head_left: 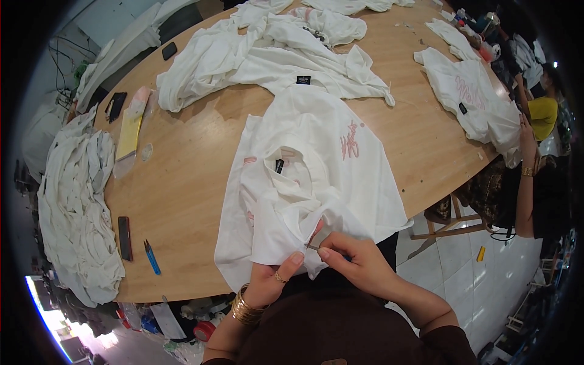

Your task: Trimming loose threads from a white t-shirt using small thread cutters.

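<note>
Round wooden table [182,182], smooth; white shirt [316,158] at near edge, soft cotton, rumpled, pink print. Left hand [271,283] grip pinching bunched hem; right hand [359,261] grip pinched on small metal snips [312,247] at fabric fold. Risk: blade nicks cloth or left thumb if fold slips

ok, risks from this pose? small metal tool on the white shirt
1. The right hand works a thin metal tool against bunched fabric of the white shirt; a slip could nick the cloth.
2. The left hand has its thumb beside the tip, so it could get pricked.
3. The shirt overhangs the table edge and may slide.
</note>
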`<action>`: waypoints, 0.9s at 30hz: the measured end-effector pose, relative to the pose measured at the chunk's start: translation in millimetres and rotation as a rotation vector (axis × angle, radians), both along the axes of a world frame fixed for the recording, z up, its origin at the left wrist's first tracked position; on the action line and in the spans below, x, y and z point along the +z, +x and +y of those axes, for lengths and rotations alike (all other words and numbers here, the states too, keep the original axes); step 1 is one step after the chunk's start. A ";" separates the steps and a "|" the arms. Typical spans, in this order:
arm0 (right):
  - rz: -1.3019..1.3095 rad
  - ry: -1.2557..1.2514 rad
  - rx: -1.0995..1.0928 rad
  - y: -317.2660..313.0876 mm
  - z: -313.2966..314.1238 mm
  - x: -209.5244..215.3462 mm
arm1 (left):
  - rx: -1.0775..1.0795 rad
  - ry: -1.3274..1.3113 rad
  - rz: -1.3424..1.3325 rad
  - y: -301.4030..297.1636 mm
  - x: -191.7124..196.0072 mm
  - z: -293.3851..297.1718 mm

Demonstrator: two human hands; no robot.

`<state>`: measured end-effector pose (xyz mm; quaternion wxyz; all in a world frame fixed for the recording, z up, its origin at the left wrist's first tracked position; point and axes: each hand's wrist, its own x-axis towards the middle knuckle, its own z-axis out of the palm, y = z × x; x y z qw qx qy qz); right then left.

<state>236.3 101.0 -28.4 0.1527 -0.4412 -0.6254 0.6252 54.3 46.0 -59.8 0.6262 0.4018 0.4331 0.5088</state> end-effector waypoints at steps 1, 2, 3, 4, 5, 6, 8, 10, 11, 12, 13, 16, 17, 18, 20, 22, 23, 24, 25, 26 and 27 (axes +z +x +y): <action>-0.009 0.003 0.006 0.2 0.0 -0.6 | 0.005 0.001 -0.004 0.5 0.1 -0.1; -0.017 0.006 0.013 0.4 0.0 -1.1 | 0.010 0.001 -0.007 1.0 0.2 -0.2; -0.018 0.005 0.013 0.6 -0.1 -1.7 | 0.010 0.001 -0.008 1.5 1.2 0.2; -0.022 0.006 0.014 0.7 -0.1 -2.2 | 0.020 0.005 -0.030 2.1 3.0 0.9; -0.026 0.007 0.016 0.7 -0.2 -2.8 | 0.031 0.008 -0.051 2.2 3.8 1.3; -0.027 0.007 0.016 0.8 -0.4 -2.8 | 0.031 0.008 -0.052 2.3 3.5 0.7; -0.028 0.004 0.010 0.9 -1.0 -3.2 | 0.043 0.005 -0.028 2.4 2.0 -0.8; -0.018 0.039 0.009 1.0 -1.9 -8.4 | 0.011 0.015 -0.007 -0.5 1.8 0.4; -0.007 0.075 0.006 1.1 -2.3 -10.0 | -0.021 0.026 0.013 -1.5 1.9 0.9; -0.007 0.074 0.007 0.9 -2.3 -10.1 | -0.020 0.025 0.013 -1.2 2.2 1.0; 0.001 0.069 0.003 0.6 -2.4 -10.2 | -0.008 0.015 -0.006 -0.4 3.1 1.0; 0.015 0.053 -0.005 -0.3 -2.7 -10.4 | 0.010 0.000 -0.034 1.7 5.4 1.0; 0.022 0.044 -0.008 -0.7 -2.9 -10.4 | 0.017 -0.005 -0.042 2.0 6.2 0.9; 0.022 0.043 -0.008 -0.9 -2.9 -10.5 | 0.016 -0.005 -0.042 1.9 6.8 0.8; 0.040 0.026 -0.013 -1.3 -2.8 -10.6 | 0.004 -0.040 -0.061 1.4 7.8 0.5; 0.044 0.025 -0.017 -2.4 -3.1 -12.5 | 0.006 -0.033 -0.094 1.5 8.5 0.7; 0.046 0.025 -0.020 -2.9 -3.3 -13.3 | 0.008 -0.025 -0.129 1.6 8.6 0.7; 0.046 0.025 -0.021 -3.1 -3.6 -13.1 | 0.007 -0.026 -0.129 0.8 7.8 -0.1; 0.054 0.030 -0.028 -3.3 -4.0 -12.8 | 0.002 -0.031 -0.117 -0.6 6.1 -1.4; 0.062 0.036 -0.035 -3.4 -4.5 -12.4 | -0.003 -0.036 -0.105 -1.7 5.3 -2.2; 0.062 0.035 -0.034 -3.7 -4.2 -11.1 | -0.003 -0.036 -0.105 -2.4 5.3 -2.2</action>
